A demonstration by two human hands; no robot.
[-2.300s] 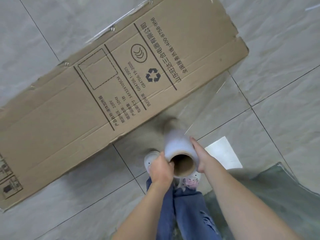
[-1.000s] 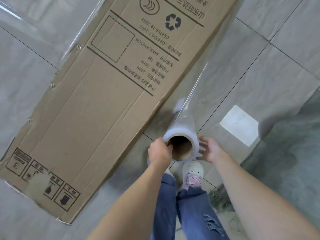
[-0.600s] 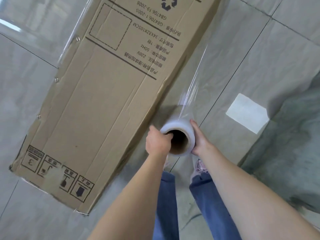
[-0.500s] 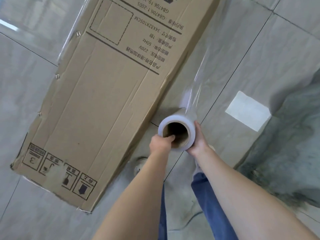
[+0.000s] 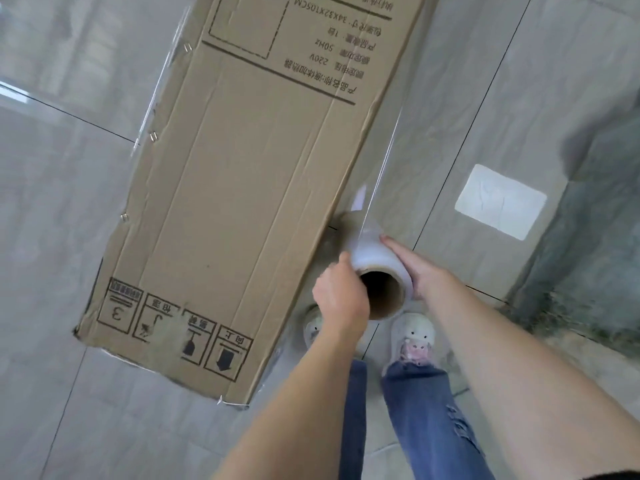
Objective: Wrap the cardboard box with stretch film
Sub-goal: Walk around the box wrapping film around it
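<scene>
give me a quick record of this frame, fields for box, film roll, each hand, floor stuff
box: long cardboard box lying flat on the tiled floor, printed handling symbols at its near end
film roll: stretch film roll held beside the box's right edge, hollow core facing the camera, clear film stretched up along that edge
left hand: left hand grips the roll's near rim
right hand: right hand pressed flat on the roll's side
floor extras: white patch on a tile to the right

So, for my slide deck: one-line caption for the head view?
Both hands hold a stretch film roll beside a long cardboard box.
</scene>
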